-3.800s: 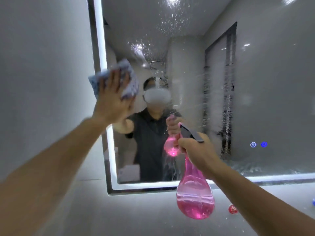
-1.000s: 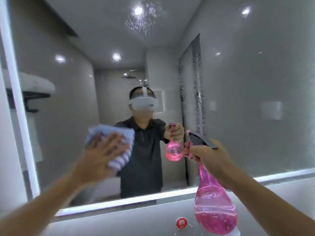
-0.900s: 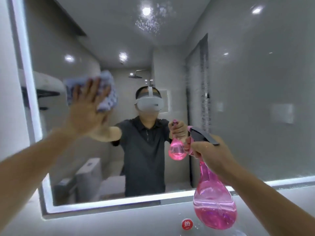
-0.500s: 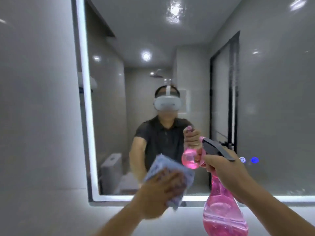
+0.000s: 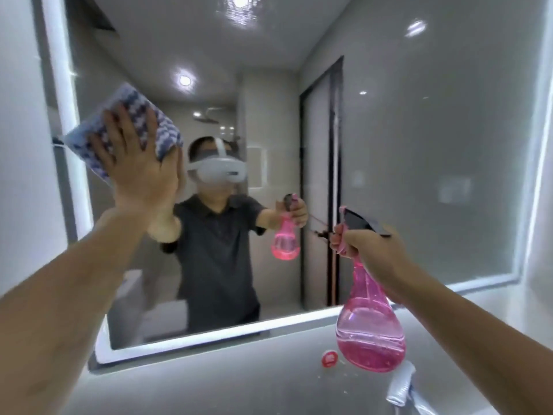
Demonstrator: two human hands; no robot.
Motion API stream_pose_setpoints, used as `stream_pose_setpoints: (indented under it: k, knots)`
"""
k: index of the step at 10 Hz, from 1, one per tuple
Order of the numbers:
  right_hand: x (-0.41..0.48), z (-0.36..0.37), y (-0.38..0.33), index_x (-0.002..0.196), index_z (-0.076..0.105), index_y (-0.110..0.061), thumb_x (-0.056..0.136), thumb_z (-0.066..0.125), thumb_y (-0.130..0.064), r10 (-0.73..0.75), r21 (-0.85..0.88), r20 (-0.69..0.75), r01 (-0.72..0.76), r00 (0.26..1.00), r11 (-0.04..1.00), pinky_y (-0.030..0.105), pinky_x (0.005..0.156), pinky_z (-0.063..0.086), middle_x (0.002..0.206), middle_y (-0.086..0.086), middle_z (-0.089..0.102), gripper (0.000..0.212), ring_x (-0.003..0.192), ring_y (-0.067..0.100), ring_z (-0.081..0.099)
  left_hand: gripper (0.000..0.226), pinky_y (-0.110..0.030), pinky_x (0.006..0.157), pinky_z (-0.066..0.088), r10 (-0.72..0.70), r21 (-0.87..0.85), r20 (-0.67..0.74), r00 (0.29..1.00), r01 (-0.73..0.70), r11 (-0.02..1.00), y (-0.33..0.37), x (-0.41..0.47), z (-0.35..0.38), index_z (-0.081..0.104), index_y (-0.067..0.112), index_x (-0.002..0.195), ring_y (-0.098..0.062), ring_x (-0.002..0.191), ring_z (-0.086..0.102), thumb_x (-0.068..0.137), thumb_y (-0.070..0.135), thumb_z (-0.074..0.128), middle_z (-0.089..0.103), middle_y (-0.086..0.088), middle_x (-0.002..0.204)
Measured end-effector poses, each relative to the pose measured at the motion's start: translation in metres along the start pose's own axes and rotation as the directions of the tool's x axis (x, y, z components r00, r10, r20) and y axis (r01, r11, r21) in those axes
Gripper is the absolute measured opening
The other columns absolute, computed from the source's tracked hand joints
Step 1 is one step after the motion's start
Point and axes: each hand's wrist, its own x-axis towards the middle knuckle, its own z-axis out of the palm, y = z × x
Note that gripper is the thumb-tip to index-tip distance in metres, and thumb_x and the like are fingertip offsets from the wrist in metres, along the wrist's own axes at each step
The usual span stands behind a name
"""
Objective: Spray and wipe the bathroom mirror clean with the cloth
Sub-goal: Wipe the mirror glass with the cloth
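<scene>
The large lit-edged bathroom mirror (image 5: 419,163) fills the wall ahead. My left hand (image 5: 137,166) presses a blue and white patterned cloth (image 5: 131,115) flat against the glass at the upper left, fingers straight and spread. My right hand (image 5: 371,253) grips the neck and trigger head of a pink spray bottle (image 5: 369,333), held upright in front of the mirror's lower right. The bottle is about a third full of pink liquid. The glass shows my reflection with both arms raised.
The mirror's glowing frame (image 5: 191,339) runs along the bottom and left. Below it on the grey wall sits a small red round sticker (image 5: 329,358). A white and chrome fitting (image 5: 401,387) pokes up at the lower right. Grey tiled wall flanks the mirror on the left.
My left hand has swept the cloth from the mirror's lower edge up to the upper left of the glass. The spray bottle stays held in the right hand at about the same height.
</scene>
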Motion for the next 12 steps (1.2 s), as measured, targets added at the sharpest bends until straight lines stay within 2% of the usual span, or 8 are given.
stream_pose_setpoints:
  k: [1, 3, 4, 5, 8, 10, 11, 12]
  knots:
    - [-0.005, -0.025, 0.006, 0.069, 0.06, -0.002, 0.049, 0.05, -0.012, 0.042, -0.054, -0.068, -0.045, 0.997, 0.997, 0.062, 0.08, 0.047, 0.072, 0.013, 0.053, 0.025, 0.073, 0.023, 0.05, 0.064, -0.045, 0.115, -0.01, 0.282, -0.127, 0.028, 0.959, -0.277, 0.953, 0.065, -0.058, 0.024, 0.02, 0.014, 0.15, -0.033, 0.146, 0.001, 0.092, 0.032, 0.039, 0.018, -0.019, 0.157]
    - [0.0, -0.079, 0.027, 0.081, 0.049, 0.018, 0.045, 0.048, -0.013, 0.061, -0.079, -0.134, -0.072, 0.989, 0.994, 0.041, 0.066, 0.039, 0.071, 0.014, 0.05, 0.047, 0.073, 0.021, 0.046, 0.057, -0.034, 0.119, -0.011, 0.818, -0.317, 0.404, 0.409, -0.776, 0.545, 0.084, -0.255, 0.049, 0.008, 0.029, 0.152, -0.014, 0.147, -0.009, 0.096, 0.034, 0.003, 0.008, 0.003, 0.161]
    - [0.015, -0.111, 0.035, 0.087, 0.05, 0.015, 0.047, 0.053, -0.014, 0.039, -0.077, -0.127, -0.049, 0.991, 0.996, 0.066, 0.079, 0.044, 0.071, 0.015, 0.05, 0.05, 0.072, 0.024, 0.046, 0.054, -0.043, 0.118, 0.009, 0.792, -0.271, 0.374, 0.482, -0.76, 0.59, 0.089, -0.203, 0.045, 0.021, 0.039, 0.147, -0.017, 0.145, 0.012, 0.093, 0.031, 0.023, 0.045, 0.004, 0.146]
    - [0.034, -0.139, 0.044, 0.086, 0.053, 0.017, 0.052, 0.054, -0.013, 0.0, -0.055, -0.085, -0.004, 0.996, 0.998, 0.059, 0.07, 0.046, 0.07, 0.017, 0.051, 0.046, 0.07, 0.025, 0.048, 0.069, -0.044, 0.116, -0.009, 0.445, -0.117, 0.179, 0.878, -0.43, 0.895, 0.133, -0.097, 0.042, 0.008, 0.037, 0.151, -0.016, 0.146, -0.015, 0.086, 0.041, 0.031, 0.023, -0.008, 0.157]
    - [0.084, -0.207, 0.07, 0.03, 0.041, -0.017, 0.067, 0.052, 0.003, -0.126, -0.029, 0.102, 0.13, 0.987, 0.991, 0.034, 0.058, 0.032, 0.072, 0.024, 0.05, 0.043, 0.069, 0.045, 0.046, 0.067, -0.039, 0.113, -0.021, 0.149, -0.088, 0.222, 0.964, -0.132, 0.987, 0.306, 0.067, 0.055, -0.012, 0.019, 0.148, -0.02, 0.147, -0.013, 0.101, 0.043, 0.029, -0.009, -0.007, 0.161]
    - [0.084, -0.22, 0.101, 0.03, 0.044, -0.017, 0.071, 0.05, 0.007, -0.055, -0.004, 0.141, 0.056, 0.988, 0.998, 0.031, 0.057, 0.032, 0.059, 0.014, 0.051, 0.048, 0.061, 0.03, 0.045, 0.064, -0.041, 0.119, -0.004, 0.783, -0.388, 0.234, 0.577, -0.683, 0.619, 0.302, -0.223, 0.103, 0.032, 0.024, 0.146, -0.018, 0.148, 0.0, 0.085, 0.038, 0.044, 0.028, 0.0, 0.155]
    - [0.078, -0.224, 0.108, 0.033, 0.045, -0.016, 0.073, 0.05, 0.009, -0.028, -0.01, 0.135, 0.029, 0.99, 1.0, 0.031, 0.053, 0.031, 0.08, 0.04, 0.054, 0.048, 0.07, 0.046, 0.049, 0.051, -0.03, 0.12, -0.003, 0.949, -0.799, 0.173, 0.264, -0.525, 0.292, 0.276, -0.305, 0.108, 0.036, 0.018, 0.142, -0.015, 0.147, -0.004, 0.093, 0.026, 0.032, 0.033, -0.001, 0.151]
    - [0.07, -0.229, 0.107, 0.046, 0.044, -0.008, 0.074, 0.049, 0.01, -0.01, -0.018, 0.11, 0.012, 0.994, 1.0, 0.041, 0.06, 0.041, 0.09, 0.045, 0.054, 0.034, 0.092, 0.062, 0.052, 0.053, -0.024, 0.118, -0.001, 0.734, 0.412, 0.415, 0.537, -0.831, 0.374, 0.245, -0.278, 0.096, 0.018, 0.024, 0.148, -0.014, 0.146, -0.015, 0.096, 0.034, 0.026, 0.011, 0.003, 0.159]
